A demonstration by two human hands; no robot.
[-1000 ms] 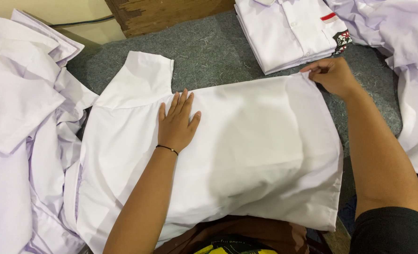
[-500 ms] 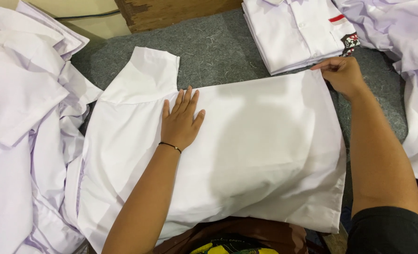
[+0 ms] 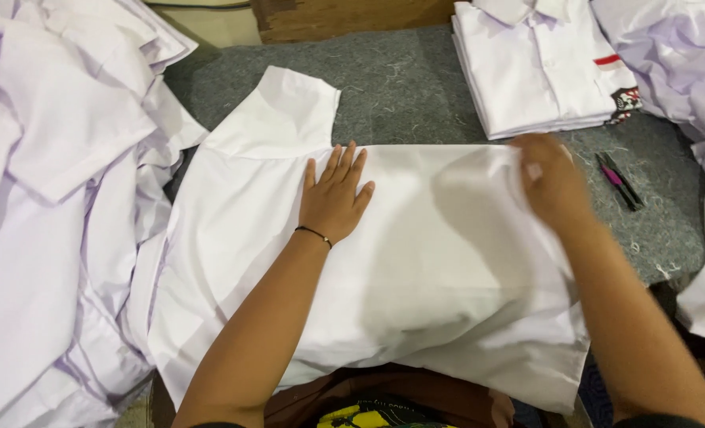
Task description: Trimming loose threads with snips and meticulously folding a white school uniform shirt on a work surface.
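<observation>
A white short-sleeved shirt (image 3: pixel 447 269) lies spread face down on the grey felt table (image 3: pixel 400 87), one sleeve sticking out at the upper left. My left hand (image 3: pixel 334 198) presses flat on the shirt's middle, fingers spread, a thin black band on the wrist. My right hand (image 3: pixel 550 186), blurred by motion, pinches the shirt's far right edge and lifts it inward over the cloth.
A neat stack of folded white shirts (image 3: pixel 538 67) sits at the back right. Loose white shirts are heaped at the left (image 3: pixel 59 198) and along the right edge (image 3: pixel 685 71). A small black and pink snipper (image 3: pixel 620 181) lies on the felt beside my right hand.
My right hand has moved left and toward me from the shirt's far right corner, drawing the edge inward. My left hand stays pressed flat in place.
</observation>
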